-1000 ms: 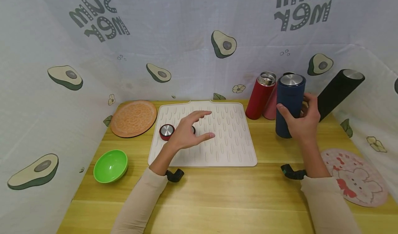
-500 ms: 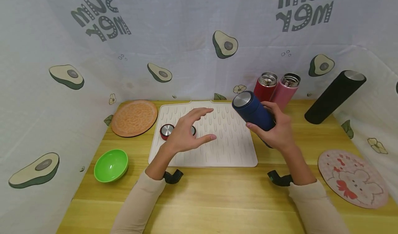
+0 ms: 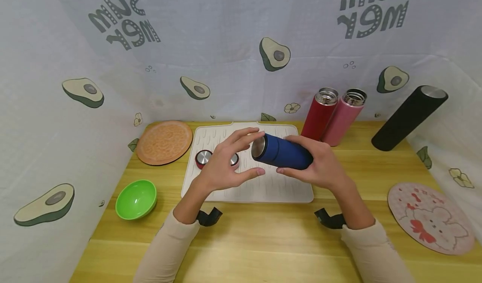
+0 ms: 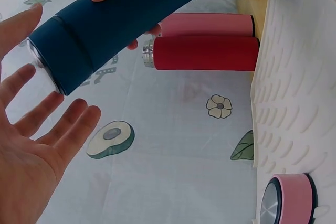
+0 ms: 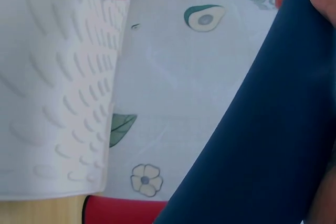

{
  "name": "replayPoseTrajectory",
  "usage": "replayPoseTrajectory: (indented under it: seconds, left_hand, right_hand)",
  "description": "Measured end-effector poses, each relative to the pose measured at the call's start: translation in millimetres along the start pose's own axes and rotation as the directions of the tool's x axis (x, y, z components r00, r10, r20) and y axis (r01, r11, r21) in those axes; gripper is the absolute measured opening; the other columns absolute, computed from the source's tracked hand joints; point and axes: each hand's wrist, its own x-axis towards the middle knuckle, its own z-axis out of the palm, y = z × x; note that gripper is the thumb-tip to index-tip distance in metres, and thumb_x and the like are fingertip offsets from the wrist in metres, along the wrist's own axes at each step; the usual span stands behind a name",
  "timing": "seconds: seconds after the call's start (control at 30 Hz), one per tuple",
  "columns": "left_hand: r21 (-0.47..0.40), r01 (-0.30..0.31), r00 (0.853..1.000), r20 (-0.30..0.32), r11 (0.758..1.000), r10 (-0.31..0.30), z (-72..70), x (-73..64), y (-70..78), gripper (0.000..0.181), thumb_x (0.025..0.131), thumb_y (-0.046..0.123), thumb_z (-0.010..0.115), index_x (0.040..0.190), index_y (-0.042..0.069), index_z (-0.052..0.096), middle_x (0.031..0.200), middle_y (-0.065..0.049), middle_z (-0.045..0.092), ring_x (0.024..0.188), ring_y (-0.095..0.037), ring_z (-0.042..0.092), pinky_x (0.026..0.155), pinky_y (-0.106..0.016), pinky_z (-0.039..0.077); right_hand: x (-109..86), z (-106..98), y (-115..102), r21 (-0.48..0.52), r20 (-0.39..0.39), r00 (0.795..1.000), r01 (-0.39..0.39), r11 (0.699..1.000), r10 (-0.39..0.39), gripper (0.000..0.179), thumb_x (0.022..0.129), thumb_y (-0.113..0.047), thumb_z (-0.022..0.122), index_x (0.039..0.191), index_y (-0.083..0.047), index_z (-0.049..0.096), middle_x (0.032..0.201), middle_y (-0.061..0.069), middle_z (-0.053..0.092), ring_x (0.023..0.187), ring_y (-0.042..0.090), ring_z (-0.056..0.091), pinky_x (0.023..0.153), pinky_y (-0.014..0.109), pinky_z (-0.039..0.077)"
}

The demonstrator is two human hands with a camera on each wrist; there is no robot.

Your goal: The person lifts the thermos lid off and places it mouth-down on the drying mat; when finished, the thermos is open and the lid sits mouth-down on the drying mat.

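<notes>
The right hand (image 3: 321, 161) grips the blue bottle (image 3: 288, 153) round its body, tilted nearly level above the mat (image 3: 282, 189). Its cap (image 3: 258, 147) points into the left hand (image 3: 222, 166), which is spread loosely around that end; whether any fingertip touches it, I cannot tell.

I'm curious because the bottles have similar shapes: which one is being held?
The blue bottle: the right grip holds it tilted, while the red bottle, pink bottle and black bottle stand on the table.
</notes>
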Motion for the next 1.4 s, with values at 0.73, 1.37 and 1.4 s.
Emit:
replayPoseTrajectory:
  seconds: [0.73, 1.37, 1.4]
  left_hand:
    - [0.123, -0.118, 0.991, 0.073, 0.985, 0.110, -10.3, -6.5, 20.1, 0.058, 0.089, 0.027, 0.083, 0.140, 0.013, 0.060, 0.141, -0.006, 0.057, 0.131, -0.018, 0.057, 0.108, -0.033, 0.052]
    - [0.107, -0.080, 0.997, 0.001, 0.991, 0.081, -8.7, -7.4, 21.5, 0.058, 0.094, 0.024, 0.077, 0.146, 0.010, 0.055, 0.148, -0.008, 0.054, 0.138, -0.022, 0.052, 0.111, -0.038, 0.049]
    - [0.106, -0.070, 0.997, -0.011, 0.992, 0.072, -8.2, -7.4, 22.0, 0.058, 0.094, 0.024, 0.076, 0.147, 0.011, 0.055, 0.148, -0.008, 0.055, 0.138, -0.022, 0.052, 0.112, -0.038, 0.049]
  right_hand:
    - [5.4, -7, -19, 0.056, 0.231, 0.971, 0.041, 0.998, -0.053, 0.076, 0.076, -0.040, 0.090, 0.141, -0.022, 0.058, 0.128, 0.001, 0.070, 0.104, 0.020, 0.067, 0.084, 0.043, 0.061]
    - [0.9, -3, -27, 0.002, 0.107, 0.991, 0.080, 0.997, -0.080, 0.080, 0.072, -0.035, 0.094, 0.144, -0.021, 0.060, 0.130, 0.006, 0.070, 0.106, 0.024, 0.069, 0.083, 0.045, 0.063]
    - [1.0, -2, -28, -0.007, 0.091, 0.992, 0.089, 0.996, -0.088, 0.080, 0.072, -0.035, 0.094, 0.144, -0.021, 0.060, 0.130, 0.007, 0.070, 0.107, 0.025, 0.069, 0.084, 0.046, 0.063]
